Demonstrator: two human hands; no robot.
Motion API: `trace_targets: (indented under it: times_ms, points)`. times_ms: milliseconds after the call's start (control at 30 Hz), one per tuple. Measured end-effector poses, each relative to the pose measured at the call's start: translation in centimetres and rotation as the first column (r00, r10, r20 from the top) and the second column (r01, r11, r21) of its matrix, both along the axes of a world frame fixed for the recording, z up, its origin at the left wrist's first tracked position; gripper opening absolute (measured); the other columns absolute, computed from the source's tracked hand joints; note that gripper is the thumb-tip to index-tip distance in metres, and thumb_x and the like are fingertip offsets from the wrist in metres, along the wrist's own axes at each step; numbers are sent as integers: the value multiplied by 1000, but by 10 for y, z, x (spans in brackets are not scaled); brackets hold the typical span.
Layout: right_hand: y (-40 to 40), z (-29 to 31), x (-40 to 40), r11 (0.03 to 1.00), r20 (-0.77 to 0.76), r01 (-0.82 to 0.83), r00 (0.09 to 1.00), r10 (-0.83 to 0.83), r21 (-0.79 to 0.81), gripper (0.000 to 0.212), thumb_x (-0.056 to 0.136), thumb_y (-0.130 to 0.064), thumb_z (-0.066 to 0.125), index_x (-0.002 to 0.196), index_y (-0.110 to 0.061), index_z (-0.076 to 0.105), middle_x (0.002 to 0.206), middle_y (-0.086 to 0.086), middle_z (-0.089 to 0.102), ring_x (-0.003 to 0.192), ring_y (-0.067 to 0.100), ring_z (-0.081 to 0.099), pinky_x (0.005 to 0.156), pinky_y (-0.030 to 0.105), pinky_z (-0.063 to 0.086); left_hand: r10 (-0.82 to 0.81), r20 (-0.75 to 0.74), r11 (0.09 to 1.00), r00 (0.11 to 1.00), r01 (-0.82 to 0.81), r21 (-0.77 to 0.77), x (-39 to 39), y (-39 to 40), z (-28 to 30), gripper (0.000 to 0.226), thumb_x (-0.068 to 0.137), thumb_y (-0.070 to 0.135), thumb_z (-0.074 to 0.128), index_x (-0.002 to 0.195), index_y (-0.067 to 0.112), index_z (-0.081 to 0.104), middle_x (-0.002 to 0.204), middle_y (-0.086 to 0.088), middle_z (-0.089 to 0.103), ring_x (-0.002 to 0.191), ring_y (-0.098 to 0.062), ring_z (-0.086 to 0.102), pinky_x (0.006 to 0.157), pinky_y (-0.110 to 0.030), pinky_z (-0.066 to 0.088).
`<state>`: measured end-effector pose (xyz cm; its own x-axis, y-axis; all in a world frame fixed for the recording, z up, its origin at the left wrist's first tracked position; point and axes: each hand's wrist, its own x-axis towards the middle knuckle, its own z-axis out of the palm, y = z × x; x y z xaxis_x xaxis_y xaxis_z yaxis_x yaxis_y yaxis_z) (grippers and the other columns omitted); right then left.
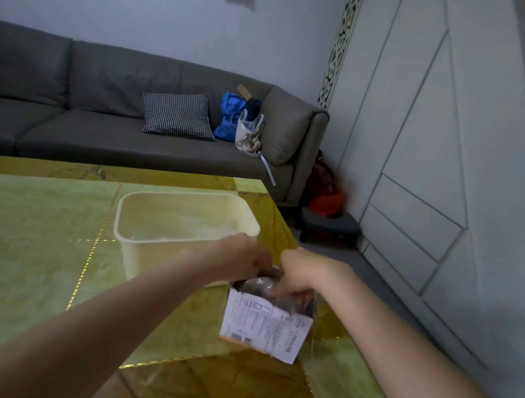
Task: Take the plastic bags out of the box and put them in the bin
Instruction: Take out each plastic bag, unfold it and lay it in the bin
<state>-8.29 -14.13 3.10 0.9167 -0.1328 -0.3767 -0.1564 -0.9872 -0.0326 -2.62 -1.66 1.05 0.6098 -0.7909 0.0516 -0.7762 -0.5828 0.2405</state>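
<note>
the table (23,228) bears a cream bin (148,249), the box (267,328) just beside it. right hand (302,275) curls into the plastic bags (260,285) inside; left hand (244,256) grips the box's far rim.

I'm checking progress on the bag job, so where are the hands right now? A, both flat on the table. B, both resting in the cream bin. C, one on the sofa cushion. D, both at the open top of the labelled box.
D: the left hand and right hand meet at the open top of the box, right fingers reaching down onto the dark plastic bags inside; the bin stands behind.
</note>
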Motion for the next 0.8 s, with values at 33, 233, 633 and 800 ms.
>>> trace_targets:
  times_ms: [33,233,633,800]
  points:
    - [3,-9,-5,999,63,-20,998,23,-47,28,91,-32,60,91,-3,59,90,13,61,76,28,61,59,30,45,-3,23,998,1000,2,67,-2,-4,-7,28,88,18,52,113,16,64,109,-7,67,99,-25,62,85,-36,50]
    - [6,-30,-14,1000,277,24,961,-25,6,17,92,-2,47,103,-4,60,109,15,59,101,34,59,68,33,39,42,110,984,993,-60,168,-5,-14,-28,29,91,12,46,116,17,60,110,-9,65,102,-27,60,86,-38,49]
    - [-13,-17,2,901,269,29,950,-160,432,25,76,-16,72,63,-19,51,76,2,57,71,16,52,59,26,39,84,121,996,989,-85,10,-1,-7,-21,28,86,13,50,112,13,60,107,-8,65,101,-25,59,82,-34,49]
    - [-14,-12,1,861,209,25,966,-152,508,26,77,-18,74,66,-20,51,74,-1,54,70,14,51,57,25,39,36,77,997,996,-41,69,-4,-2,-15,30,87,21,55,115,14,62,106,-5,68,87,-18,61,75,-26,47]
